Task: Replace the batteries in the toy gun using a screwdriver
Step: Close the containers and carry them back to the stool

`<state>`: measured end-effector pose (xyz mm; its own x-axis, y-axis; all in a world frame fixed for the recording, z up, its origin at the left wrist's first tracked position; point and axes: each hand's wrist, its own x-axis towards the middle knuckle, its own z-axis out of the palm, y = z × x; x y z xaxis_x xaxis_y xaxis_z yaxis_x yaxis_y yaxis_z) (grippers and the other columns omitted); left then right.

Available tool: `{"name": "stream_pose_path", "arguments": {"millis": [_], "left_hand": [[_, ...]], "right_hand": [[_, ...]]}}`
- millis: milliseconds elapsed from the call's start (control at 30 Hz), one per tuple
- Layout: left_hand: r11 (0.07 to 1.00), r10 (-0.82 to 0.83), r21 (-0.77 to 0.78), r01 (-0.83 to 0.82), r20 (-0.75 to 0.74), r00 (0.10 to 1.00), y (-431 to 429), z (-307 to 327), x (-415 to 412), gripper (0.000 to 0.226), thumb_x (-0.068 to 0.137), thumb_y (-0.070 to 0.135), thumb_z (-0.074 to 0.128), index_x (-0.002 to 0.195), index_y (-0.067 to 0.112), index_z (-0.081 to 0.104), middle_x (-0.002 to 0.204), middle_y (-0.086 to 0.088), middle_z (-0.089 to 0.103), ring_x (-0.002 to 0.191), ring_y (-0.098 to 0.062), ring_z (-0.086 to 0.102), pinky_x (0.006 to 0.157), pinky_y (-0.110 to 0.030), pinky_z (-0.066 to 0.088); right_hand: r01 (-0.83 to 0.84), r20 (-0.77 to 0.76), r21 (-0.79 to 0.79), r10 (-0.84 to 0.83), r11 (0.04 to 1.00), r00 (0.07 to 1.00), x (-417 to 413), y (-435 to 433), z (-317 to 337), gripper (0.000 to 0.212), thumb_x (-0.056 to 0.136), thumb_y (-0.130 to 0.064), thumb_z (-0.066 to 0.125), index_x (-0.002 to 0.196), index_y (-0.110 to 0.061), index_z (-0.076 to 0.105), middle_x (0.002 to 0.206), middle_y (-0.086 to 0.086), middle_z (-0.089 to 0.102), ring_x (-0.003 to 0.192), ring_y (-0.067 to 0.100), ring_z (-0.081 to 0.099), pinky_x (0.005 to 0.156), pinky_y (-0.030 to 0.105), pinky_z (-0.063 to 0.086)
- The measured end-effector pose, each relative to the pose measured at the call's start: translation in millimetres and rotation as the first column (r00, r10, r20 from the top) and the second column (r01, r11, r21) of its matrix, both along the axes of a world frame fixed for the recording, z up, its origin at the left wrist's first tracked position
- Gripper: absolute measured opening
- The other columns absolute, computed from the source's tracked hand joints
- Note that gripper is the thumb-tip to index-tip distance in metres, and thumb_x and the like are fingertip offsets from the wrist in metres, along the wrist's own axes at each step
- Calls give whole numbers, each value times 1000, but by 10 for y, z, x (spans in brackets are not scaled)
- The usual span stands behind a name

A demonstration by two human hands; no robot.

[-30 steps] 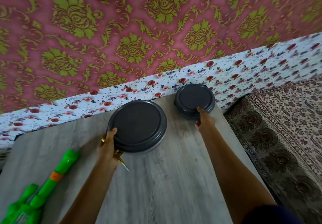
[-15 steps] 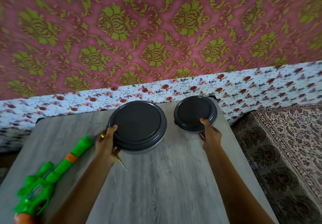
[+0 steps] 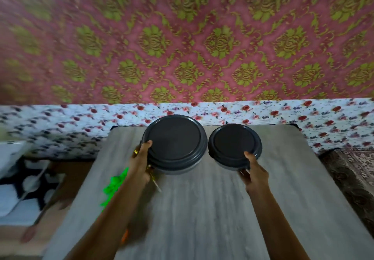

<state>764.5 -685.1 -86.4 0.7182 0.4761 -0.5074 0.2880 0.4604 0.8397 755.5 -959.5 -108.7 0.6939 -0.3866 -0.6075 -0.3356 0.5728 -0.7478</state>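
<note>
Grey counter (image 3: pixel 202 219) carries a large tub (image 3: pixel 175 138), rim gripped by the left hand (image 3: pixel 140 162), and a smaller tub (image 3: pixel 233 144) gripped by the right hand (image 3: pixel 255 172). Green toy gun (image 3: pixel 114 186) lies blurred beside the left forearm: likely light, stiff plastic; grasp its body. Left hand also holds a screwdriver (image 3: pixel 156 184).

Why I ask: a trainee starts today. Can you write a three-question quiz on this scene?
1. True or false: the large container has its lid off.
2. The right hand grips: A) the small container; B) a battery; C) a spoon.
3. Fill in: the green toy gun lies on the table, partly hidden by the ___ forearm.
Key: 1 false; 2 A; 3 left.
</note>
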Motion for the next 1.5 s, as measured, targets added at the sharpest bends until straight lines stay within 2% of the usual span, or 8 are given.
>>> {"name": "stream_pose_path", "arguments": {"millis": [133,400,700,900,1033,1200,1333,1500], "left_hand": [[997,71,-29,-70,22,997,578,14,-182,23,82,28,68,101,17,62,104,-5,66,96,-25,62,63,-31,52],[960,277,-61,-274,51,959,1640,-11,-727,9,82,24,69,85,21,61,104,-4,65,94,-22,61,64,-28,49],[901,435,-28,-434,66,898,2330,40,-1386,16,86,26,64,100,20,58,100,-7,63,81,-20,61,58,-29,52],[823,567,-7,-567,70,821,2810,140,-1712,9,86,23,65,83,22,57,85,-3,62,72,-14,57,61,-27,48],[777,628,-19,-630,96,772,3281,160,-1906,9,86,22,65,85,23,57,81,1,58,70,-13,55,58,-26,46],[746,662,-21,-665,132,738,4181,29,-2197,14,87,24,63,100,22,59,82,3,57,69,-11,53,53,-24,42],[724,689,-59,-687,101,718,4951,-53,-2498,13,86,21,64,98,21,60,83,3,58,72,-13,55,53,-25,44],[702,712,-44,-711,76,698,5968,-64,-2859,27,84,21,66,111,19,63,95,-2,60,79,-17,58,56,-26,45]], "right_hand": [[-64,16,-8,64,998,998,-118,754,60,30,77,-21,72,94,-4,55,92,8,57,90,26,58,81,36,51],[-205,39,11,204,979,978,-215,1779,174,29,80,-20,69,95,-3,53,80,4,54,85,23,57,87,39,51],[-438,47,40,437,898,898,-193,2545,206,34,79,-21,69,105,-5,53,105,12,55,93,26,56,80,39,52],[-533,48,18,532,846,845,-287,3186,216,19,78,-23,70,76,-12,55,95,8,58,77,21,57,70,37,52],[-539,39,39,538,841,842,-368,3675,219,35,78,-24,70,106,-10,53,109,10,54,95,25,56,79,37,51],[-568,12,7,568,823,823,-513,4651,221,34,77,-22,72,102,-9,53,115,14,56,111,30,56,86,42,51],[-582,17,61,582,811,813,-728,5592,218,59,79,-21,69,131,-12,43,141,11,41,126,29,44,98,46,46],[-587,13,167,593,792,805,-1022,6718,226,59,78,-24,71,129,-14,44,142,10,38,126,29,42,92,44,49]]}}
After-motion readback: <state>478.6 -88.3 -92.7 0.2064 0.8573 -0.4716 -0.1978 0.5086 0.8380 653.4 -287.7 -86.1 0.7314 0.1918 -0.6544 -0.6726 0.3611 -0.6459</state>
